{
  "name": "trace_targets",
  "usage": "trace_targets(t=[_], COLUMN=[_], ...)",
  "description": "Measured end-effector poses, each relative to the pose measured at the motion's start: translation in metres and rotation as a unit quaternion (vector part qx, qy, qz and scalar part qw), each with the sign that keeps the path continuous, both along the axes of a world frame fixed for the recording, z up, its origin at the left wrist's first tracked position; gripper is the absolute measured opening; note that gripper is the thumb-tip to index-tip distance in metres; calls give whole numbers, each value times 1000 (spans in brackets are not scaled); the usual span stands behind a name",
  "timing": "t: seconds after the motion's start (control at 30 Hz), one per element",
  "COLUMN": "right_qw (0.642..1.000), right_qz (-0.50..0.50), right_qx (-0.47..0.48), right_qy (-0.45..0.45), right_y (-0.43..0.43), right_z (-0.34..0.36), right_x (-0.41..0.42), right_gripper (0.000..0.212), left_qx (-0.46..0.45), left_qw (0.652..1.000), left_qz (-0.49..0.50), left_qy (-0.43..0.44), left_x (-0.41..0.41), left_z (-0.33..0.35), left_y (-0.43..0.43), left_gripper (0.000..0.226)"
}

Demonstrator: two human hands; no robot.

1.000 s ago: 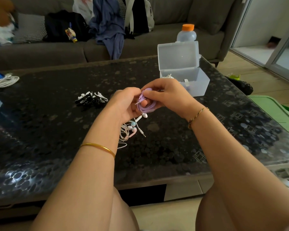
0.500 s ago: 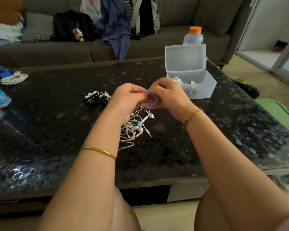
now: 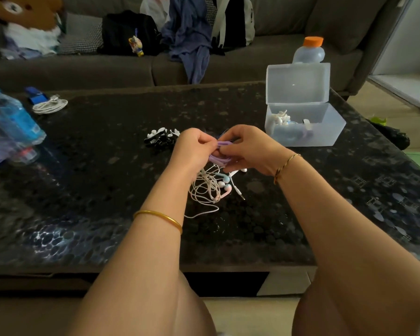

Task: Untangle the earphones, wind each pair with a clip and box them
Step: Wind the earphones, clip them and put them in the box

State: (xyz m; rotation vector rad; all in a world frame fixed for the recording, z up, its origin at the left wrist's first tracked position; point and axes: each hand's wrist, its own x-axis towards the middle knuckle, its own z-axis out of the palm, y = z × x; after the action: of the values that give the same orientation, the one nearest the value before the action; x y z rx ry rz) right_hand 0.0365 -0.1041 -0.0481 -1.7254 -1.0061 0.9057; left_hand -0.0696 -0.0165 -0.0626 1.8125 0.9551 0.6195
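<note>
A coil of purple earphones (image 3: 219, 158) is pinched between my left hand (image 3: 195, 149) and my right hand (image 3: 248, 148), a little above the dark table (image 3: 102, 190). Under my hands lies a tangle of white, pink and blue earphones (image 3: 210, 187) with a jack plug sticking out to the right. A heap of black and white clips (image 3: 161, 138) sits just left of my left hand. At the right stands the clear plastic box (image 3: 325, 132), lid up, with wound earphones inside.
A bottle with an orange cap (image 3: 309, 50) stands behind the box. A blue water bottle (image 3: 12, 122) lies at the table's left edge, with a coiled white cable (image 3: 50, 105) beyond it. A sofa (image 3: 107, 69) piled with bags and clothes runs along the far side.
My hands have closed tighter around the purple coil and its loose end is no longer visible. The view has shifted, bringing the box and the left bottle further into frame.
</note>
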Motion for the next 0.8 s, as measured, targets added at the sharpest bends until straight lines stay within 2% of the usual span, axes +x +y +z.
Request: trace_targets(t=[0.07,0.2,0.37,0.43,0.47,0.53,0.57,0.7,0.8], right_qw=[1000,997,996,993,993,993,992,986,987], right_qz=[2,-45,-62,-74,-75,-69,-65,-73,-65], right_qx=[-9,37,38,37,34,30,32,61,54], right_qy=[-18,49,-56,-80,-86,-95,-102,-138,-137], right_y=[5,21,41,47,51,54,57,61,62], right_z=[-3,-10,-11,-8,-6,-1,0,-1,-1], right_x=[-3,-15,-21,-19,-19,-18,-19,-17,-13], right_gripper=[6,6,10,13,14,14,12,16,21], left_qx=[-18,-53,-99,-42,24,150,180,227,265], left_qw=[1000,998,995,997,994,965,950,912,884], left_qz=[-3,25,22,57,101,175,193,128,126], left_qy=[1,-20,-5,11,38,125,164,316,363], left_x=[-2,-10,-22,-28,-30,-32,-32,-20,-13], left_z=[-1,-3,-3,-3,-7,-16,-21,-39,-44], left_y=[2,16,40,61,76,101,113,137,140], left_gripper=[18,19,9,14,16,18,20,28,31])
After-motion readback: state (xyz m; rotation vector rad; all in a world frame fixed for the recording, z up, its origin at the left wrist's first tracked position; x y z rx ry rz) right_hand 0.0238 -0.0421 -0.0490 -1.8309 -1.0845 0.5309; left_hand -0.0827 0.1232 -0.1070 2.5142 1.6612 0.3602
